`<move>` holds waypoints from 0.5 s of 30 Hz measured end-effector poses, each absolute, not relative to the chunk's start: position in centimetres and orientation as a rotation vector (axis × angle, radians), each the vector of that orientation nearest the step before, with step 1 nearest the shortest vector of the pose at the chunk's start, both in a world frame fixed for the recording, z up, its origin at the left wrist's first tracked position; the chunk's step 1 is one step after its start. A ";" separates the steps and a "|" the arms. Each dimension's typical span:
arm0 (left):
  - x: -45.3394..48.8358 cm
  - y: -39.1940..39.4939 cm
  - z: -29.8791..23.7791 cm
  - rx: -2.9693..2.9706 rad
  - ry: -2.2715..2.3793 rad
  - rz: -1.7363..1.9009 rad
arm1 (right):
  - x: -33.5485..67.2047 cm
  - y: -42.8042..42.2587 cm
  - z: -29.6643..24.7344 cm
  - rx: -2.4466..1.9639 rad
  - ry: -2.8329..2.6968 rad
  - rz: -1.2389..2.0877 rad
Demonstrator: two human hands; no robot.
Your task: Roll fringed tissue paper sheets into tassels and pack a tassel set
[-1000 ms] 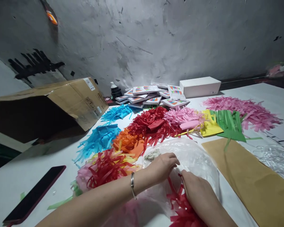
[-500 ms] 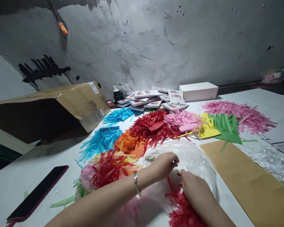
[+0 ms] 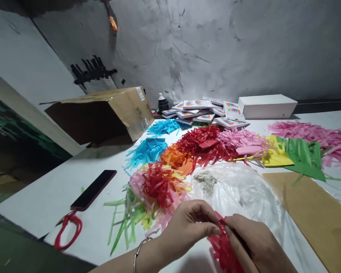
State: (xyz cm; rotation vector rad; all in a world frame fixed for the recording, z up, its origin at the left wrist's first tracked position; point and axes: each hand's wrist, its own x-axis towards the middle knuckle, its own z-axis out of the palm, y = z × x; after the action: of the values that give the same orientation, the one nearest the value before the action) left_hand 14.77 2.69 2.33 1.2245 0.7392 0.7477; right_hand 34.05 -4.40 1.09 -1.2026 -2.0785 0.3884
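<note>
A red tissue-paper tassel (image 3: 223, 248) hangs fringe-down between my hands at the front of the table. My left hand (image 3: 191, 223), a silver bracelet on its wrist, pinches the tassel's upper end between thumb and fingers. From the other side my right hand (image 3: 251, 240) closes on the same end, its fingers partly covering the fringe. Just beyond them lies a clear plastic bag (image 3: 244, 185) with something greyish (image 3: 206, 180) in its left part. Left of my hands is a heap of mixed tassels, a red one (image 3: 160, 184) on top.
Further back lie blue (image 3: 147, 149), orange (image 3: 177, 159), dark red (image 3: 207, 142), pink (image 3: 244, 138), yellow (image 3: 277, 155) and green (image 3: 302, 155) fringed paper. Behind them are stacked printed boxes (image 3: 199, 104), a white box (image 3: 267, 106) and an open carton (image 3: 135, 113). A phone (image 3: 93, 189) lies left, brown paper (image 3: 309, 204) right.
The view has swung left. My hands have drawn back from over the plastic bag toward me, and the left hand has come onto the red tassel's end beside the right.
</note>
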 end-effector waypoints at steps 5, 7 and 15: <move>13.6 1.4 2.2 1.275 0.734 0.803 | 33.0 -5.3 1.3 -1.237 -2.156 0.405; 13.2 1.0 2.1 1.355 0.723 0.831 | 32.7 -5.7 1.4 -1.260 -2.159 0.436; 12.3 -0.5 0.9 1.388 0.684 0.850 | 31.7 -6.8 2.4 -1.376 -2.248 0.618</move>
State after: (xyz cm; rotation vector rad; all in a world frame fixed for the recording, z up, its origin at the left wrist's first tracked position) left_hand 12.28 -0.55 0.94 1.3882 0.6839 0.8497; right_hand 31.74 -6.83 2.40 -1.3759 -2.2477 0.6181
